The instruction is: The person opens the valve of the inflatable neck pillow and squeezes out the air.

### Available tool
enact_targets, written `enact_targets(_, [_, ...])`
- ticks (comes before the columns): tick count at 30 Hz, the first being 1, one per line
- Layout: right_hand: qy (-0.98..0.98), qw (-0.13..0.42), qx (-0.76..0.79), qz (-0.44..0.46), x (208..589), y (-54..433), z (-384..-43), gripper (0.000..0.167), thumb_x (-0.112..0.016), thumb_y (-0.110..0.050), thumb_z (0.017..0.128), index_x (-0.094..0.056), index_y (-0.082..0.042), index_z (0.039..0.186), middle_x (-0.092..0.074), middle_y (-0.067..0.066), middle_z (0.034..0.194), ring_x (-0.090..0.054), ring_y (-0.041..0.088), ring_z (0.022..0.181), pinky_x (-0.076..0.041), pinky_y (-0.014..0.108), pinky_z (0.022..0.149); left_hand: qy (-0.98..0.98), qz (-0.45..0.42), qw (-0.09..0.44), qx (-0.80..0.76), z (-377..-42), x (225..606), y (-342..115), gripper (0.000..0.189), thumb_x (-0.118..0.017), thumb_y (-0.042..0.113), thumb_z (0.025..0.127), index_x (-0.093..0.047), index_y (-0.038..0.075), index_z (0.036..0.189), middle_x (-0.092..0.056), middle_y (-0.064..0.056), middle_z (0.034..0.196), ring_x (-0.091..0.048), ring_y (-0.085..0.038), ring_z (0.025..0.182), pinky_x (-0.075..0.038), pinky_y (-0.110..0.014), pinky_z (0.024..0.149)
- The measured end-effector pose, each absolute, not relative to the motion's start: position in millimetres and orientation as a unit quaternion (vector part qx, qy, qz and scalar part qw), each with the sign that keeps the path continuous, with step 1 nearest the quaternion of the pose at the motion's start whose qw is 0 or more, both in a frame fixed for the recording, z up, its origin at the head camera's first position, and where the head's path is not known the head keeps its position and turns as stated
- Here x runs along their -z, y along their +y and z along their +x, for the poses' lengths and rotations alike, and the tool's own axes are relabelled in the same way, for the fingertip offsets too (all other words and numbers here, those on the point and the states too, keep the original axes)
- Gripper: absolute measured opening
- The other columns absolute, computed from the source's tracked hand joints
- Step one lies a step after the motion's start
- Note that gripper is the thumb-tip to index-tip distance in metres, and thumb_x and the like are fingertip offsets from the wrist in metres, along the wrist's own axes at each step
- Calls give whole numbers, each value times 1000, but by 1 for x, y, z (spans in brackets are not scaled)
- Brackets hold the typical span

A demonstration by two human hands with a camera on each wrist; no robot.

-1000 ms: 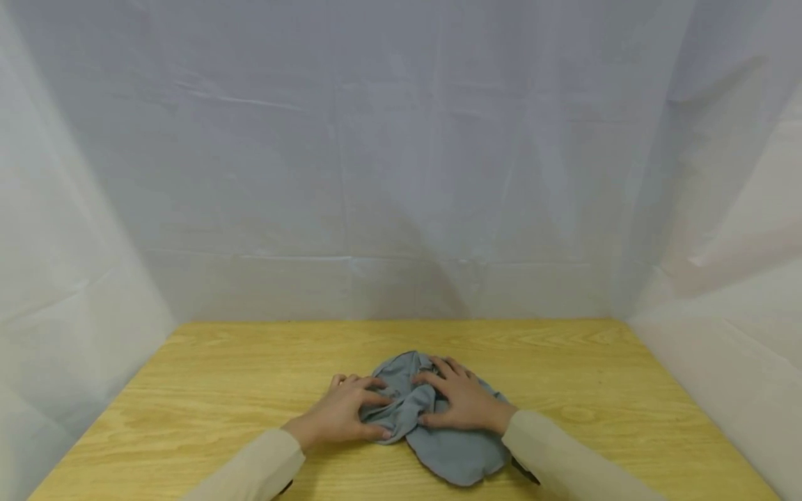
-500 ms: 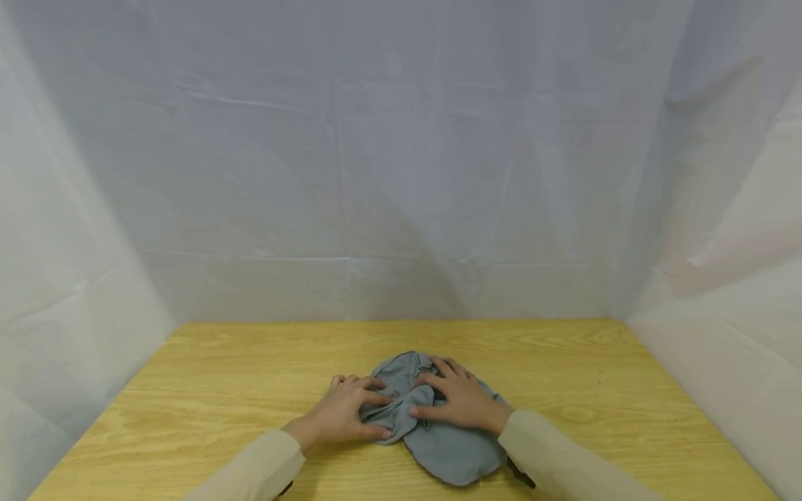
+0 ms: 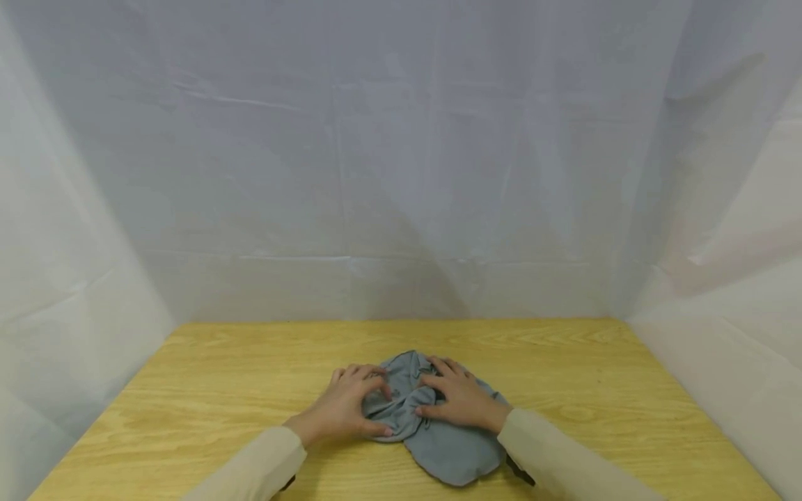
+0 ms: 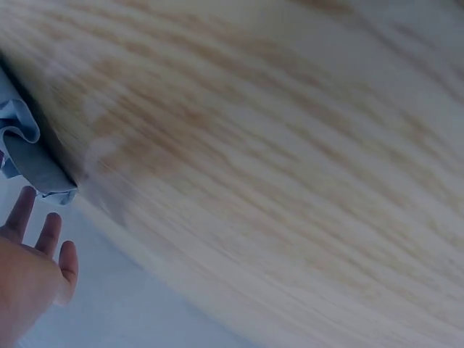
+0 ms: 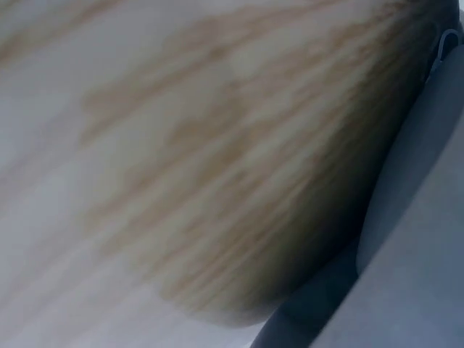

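A crumpled grey-blue cloth piece (image 3: pixel 454 452), with a rounded flap at its near side and a bunched fold in its middle, lies in the head view. At its left edge is my left hand (image 3: pixel 347 403), thumb and index finger bent apart; the thumb tip is at the cloth. In the left wrist view, several fingers (image 4: pixel 49 233) are extended just beside the cloth edge (image 4: pixel 47 170). My right hand (image 3: pixel 466 400) holds the bunched fold between thumb and index finger, its other fingers spread over the far side. The right wrist view shows dark cloth and a sleeve, no fingers.
A yellow wood-grain table (image 3: pixel 238 369) carries the cloth. Whitish plastic sheeting (image 3: pixel 401 174) hangs behind it and along both sides. Light sleeves (image 3: pixel 269 463) cover both forearms.
My left fingers have lifted and spread wider from the cloth's left part. The right thumb has shifted slightly left on the fold. The cloth stays nearly in place.
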State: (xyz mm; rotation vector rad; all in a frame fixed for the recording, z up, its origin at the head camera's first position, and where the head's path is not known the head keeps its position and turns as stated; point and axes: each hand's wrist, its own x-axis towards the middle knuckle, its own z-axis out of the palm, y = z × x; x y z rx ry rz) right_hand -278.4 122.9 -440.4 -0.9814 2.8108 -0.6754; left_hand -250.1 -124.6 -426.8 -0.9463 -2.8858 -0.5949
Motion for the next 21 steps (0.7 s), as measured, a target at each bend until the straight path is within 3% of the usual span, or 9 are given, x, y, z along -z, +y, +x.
enact_targets(3, [921, 42, 217, -322, 440, 123, -278, 40, -53, -55, 85, -57, -27, 112, -27, 12, 148, -25, 45, 132, -24, 67, 95, -930, -303, 34, 206, -252, 427, -123, 55, -76, 56, 63, -54, 23, 101, -50, -2, 126, -46, -23, 114, -28, -46, 87])
enact_targets(7, [920, 43, 218, -322, 440, 123, -278, 38, -54, -54, 85, -57, -26, 111, -27, 12, 148, -25, 44, 132, -24, 67, 95, -931, -292, 36, 214, -252, 428, -122, 73, -78, 55, 60, -49, 15, 115, -53, 0, 118, -49, -20, 109, -28, -44, 87])
enact_targets(12, [921, 37, 218, -322, 440, 123, -277, 39, -55, -54, 85, -58, -26, 111, -28, 12, 148, -25, 43, 133, -25, 67, 95, -934, -289, 15, 211, -252, 427, -123, 91, -76, 57, 62, -41, 11, 132, -49, -6, 132, -44, -23, 120, -27, -47, 90])
enact_targets(21, [920, 36, 218, -325, 440, 123, -276, 42, -55, -53, 85, -58, -24, 115, -27, 12, 148, -26, 43, 132, -26, 67, 94, -931, -322, -18, 169, -262, 428, -126, 90, -71, 58, 67, -39, 16, 139, -38, -4, 144, -35, -24, 130, -24, -51, 91])
